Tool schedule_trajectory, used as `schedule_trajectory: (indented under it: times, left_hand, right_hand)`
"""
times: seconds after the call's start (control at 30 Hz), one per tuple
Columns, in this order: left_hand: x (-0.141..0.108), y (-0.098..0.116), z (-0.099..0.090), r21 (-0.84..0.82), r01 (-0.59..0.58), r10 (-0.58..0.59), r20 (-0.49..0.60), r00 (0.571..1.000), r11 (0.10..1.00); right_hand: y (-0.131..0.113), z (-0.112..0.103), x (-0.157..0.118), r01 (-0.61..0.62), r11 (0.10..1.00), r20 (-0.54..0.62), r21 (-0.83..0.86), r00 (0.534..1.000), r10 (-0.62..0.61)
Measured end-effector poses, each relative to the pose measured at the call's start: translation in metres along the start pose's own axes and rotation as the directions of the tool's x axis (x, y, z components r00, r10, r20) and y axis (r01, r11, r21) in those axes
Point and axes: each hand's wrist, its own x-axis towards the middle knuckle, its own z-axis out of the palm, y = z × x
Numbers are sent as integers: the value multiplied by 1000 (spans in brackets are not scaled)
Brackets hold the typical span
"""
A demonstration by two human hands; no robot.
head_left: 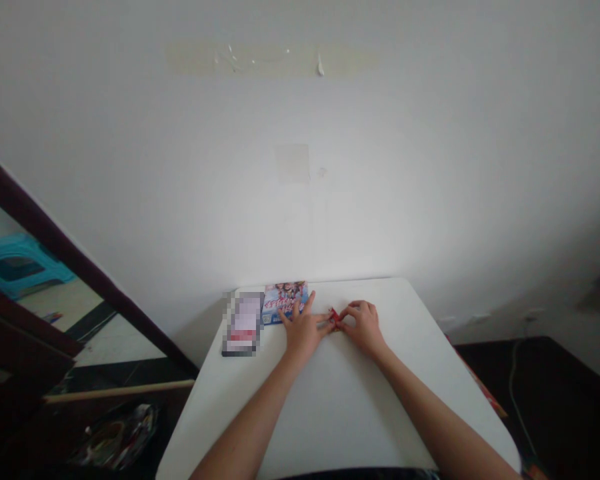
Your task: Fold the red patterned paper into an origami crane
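A small red piece (335, 319), looking like folded paper, is on the white table between my two hands. My left hand (301, 329) has its thumb and index finger on its left side, holding it against the tabletop, while the other fingers spread over a colourful printed sheet (280, 296). From the right, my right hand (364, 327) pinches the red piece between thumb and index finger, its other fingers curled. The fingertips cover part of the piece, so its exact shape is hidden.
A phone (243, 325) with a blurred screen lies at the left of the white table (350, 413). Behind the table rises a white wall (405, 167). At the left are a dark-framed mirror (75, 250) reflecting a blue stool and a bag of items (117, 437).
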Motion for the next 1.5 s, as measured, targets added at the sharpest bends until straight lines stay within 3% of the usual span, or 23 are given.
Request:
schedule_trajectory:
  times: [0.57, 1.0, 1.3, 1.5]
  left_hand:
    - [3, -12, 5, 11, 7, -7, 36, 999, 1000]
    - [10, -5, 13, 152, -37, 36, 8, 999, 988]
    - [14, -7, 13, 17, 11, -11, 16, 1000, 1000]
    - [15, -7, 12, -77, -1, 2, 9, 1000, 997]
  right_hand:
    - [1, 0, 1, -26, 1000, 1, 14, 1000, 26]
    - [7, 6, 11, 6, 995, 7, 98, 1000, -7]
    - [6, 5, 17, -78, 995, 70, 61, 995, 74]
    - [5, 3, 16, -60, 996, 74, 60, 996, 56]
